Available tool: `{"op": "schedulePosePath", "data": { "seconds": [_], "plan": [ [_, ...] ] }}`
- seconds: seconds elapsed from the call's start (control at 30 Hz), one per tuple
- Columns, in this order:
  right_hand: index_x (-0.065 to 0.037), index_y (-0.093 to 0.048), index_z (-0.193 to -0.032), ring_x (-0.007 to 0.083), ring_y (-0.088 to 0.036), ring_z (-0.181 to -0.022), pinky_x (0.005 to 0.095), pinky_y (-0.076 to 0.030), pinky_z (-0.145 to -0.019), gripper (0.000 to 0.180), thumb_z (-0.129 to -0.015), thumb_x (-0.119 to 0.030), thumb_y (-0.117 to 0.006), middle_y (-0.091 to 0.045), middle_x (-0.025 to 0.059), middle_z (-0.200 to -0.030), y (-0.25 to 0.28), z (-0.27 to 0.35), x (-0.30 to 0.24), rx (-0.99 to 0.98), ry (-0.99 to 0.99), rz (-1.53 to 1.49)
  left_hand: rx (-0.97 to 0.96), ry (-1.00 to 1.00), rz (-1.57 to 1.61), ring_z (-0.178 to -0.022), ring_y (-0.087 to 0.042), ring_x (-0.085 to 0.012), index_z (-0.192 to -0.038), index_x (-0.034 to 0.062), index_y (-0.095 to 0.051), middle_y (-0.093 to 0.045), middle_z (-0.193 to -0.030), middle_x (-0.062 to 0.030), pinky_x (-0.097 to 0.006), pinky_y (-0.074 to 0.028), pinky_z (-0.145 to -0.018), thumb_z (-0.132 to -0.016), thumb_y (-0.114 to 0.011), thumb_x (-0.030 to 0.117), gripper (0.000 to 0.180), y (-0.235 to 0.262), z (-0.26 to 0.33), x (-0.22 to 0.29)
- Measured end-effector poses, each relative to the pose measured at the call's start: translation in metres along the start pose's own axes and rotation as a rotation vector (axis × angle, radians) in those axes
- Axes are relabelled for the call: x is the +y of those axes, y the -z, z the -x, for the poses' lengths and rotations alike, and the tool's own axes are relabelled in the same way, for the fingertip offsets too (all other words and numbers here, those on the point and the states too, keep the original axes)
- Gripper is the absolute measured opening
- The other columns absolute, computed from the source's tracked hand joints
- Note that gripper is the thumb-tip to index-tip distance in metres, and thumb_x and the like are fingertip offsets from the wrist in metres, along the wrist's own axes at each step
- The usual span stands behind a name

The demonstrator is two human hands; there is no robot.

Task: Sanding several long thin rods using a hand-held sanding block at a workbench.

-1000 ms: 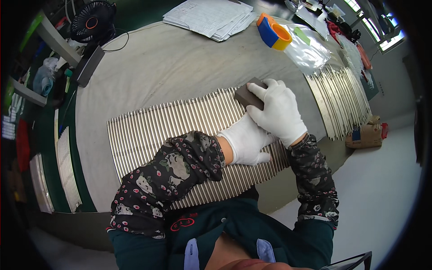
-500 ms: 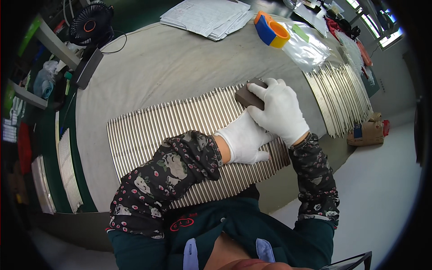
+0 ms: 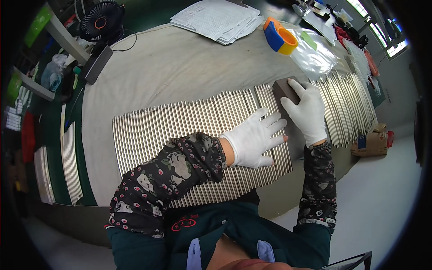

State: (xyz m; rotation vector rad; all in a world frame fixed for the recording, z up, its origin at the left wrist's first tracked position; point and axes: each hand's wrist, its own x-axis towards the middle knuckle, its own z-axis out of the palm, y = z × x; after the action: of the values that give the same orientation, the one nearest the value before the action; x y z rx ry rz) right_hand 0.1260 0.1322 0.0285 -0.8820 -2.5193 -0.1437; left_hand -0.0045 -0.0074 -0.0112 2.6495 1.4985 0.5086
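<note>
A row of slim silver metal rods [image 3: 148, 135] lies side by side on the cloth-covered table in front of me, with a narrow gap near its right end. My left hand [image 3: 254, 139], in a white glove with bare fingertips, rests flat on these rods, its fingers spread. Along the row's right end is a dark grey block [image 3: 279, 92], which looks long and straight-edged. My right hand [image 3: 308, 110], gloved too, grips its upper part between thumb and fingers. The palm hides some of the block.
Another bundle of silver rods [image 3: 348, 108] lies to the right. Farther back are papers [image 3: 216, 18], an orange, blue and yellow ring-shaped holder [image 3: 280, 37] and clear plastic bags [image 3: 315, 56]. A black fan [image 3: 101, 21] stands at the far left; more rods [image 3: 72, 164] lie at left.
My right hand has moved right with the block, from on top of the rods to the row's right end. My left hand's fingers have come into view, spread on the rods.
</note>
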Motion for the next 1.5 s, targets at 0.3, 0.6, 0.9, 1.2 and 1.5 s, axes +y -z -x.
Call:
{"op": "schedulePosePath", "data": {
  "seconds": [0.3, 0.6, 0.9, 1.2, 1.5],
  "plan": [
    [-0.011, -0.072, -0.11, 0.0338, -0.06, -0.091, 0.0432, -0.05, -0.079, 0.044, -0.07, -0.03, -0.069, -0.064, 0.0161, -0.092, 0.001, -0.018, -0.073, -0.236, 0.192, -0.045, -0.315, 0.215, 0.312, -0.114, -0.057, -0.0359, -0.119, 0.0051, -0.062, -0.064, -0.116, -0.0189, -0.047, -0.04, -0.104, -0.085, -0.059, 0.048, 0.055, 0.003, -0.016, 0.001],
    [-0.012, -0.073, -0.106, 0.0323, -0.06, -0.089, 0.0422, -0.05, -0.075, 0.041, -0.069, -0.028, -0.069, -0.063, 0.015, -0.088, 0.007, -0.015, -0.058, -0.163, 0.166, 0.065, -0.031, 0.111, 0.203, -0.122, -0.049, -0.0324, -0.127, 0.009, -0.057, -0.058, -0.122, -0.0163, -0.048, -0.029, -0.109, -0.085, -0.058, 0.051, 0.06, -0.012, -0.016, 0.0],
    [-0.005, -0.064, -0.122, 0.0343, -0.061, -0.102, 0.0412, -0.048, -0.093, 0.053, -0.074, -0.023, -0.074, -0.064, 0.0209, -0.111, -0.049, 0.029, 0.061, 0.082, -0.251, -0.291, 0.019, -0.019, -0.026, -0.136, -0.037, -0.0295, -0.135, 0.0099, -0.052, -0.044, -0.141, -0.0172, -0.051, -0.023, -0.113, -0.087, -0.055, 0.056, 0.067, -0.003, -0.015, 0.002],
    [-0.008, -0.062, -0.126, 0.0372, -0.058, -0.107, 0.0441, -0.047, -0.094, 0.056, -0.074, -0.025, -0.074, -0.059, 0.0229, -0.122, -0.05, 0.028, 0.047, 0.063, -0.132, -0.004, -0.095, -0.05, 0.134, -0.138, -0.036, -0.0323, -0.13, 0.0089, -0.051, -0.04, -0.146, -0.0174, -0.053, -0.027, -0.112, -0.075, -0.073, 0.046, 0.07, 0.054, 0.091, 0.005],
    [-0.005, -0.064, -0.123, 0.0363, -0.059, -0.105, 0.0428, -0.048, -0.094, 0.052, -0.076, -0.025, -0.073, -0.061, 0.0225, -0.118, -0.042, 0.024, 0.042, 0.05, -0.141, -0.049, -0.061, 0.008, 0.106, -0.136, -0.038, -0.0342, -0.129, 0.0088, -0.052, -0.041, -0.145, -0.0181, -0.054, -0.026, -0.112, -0.075, -0.07, 0.049, 0.07, 0.035, 0.103, 0.004]
  ]
}}
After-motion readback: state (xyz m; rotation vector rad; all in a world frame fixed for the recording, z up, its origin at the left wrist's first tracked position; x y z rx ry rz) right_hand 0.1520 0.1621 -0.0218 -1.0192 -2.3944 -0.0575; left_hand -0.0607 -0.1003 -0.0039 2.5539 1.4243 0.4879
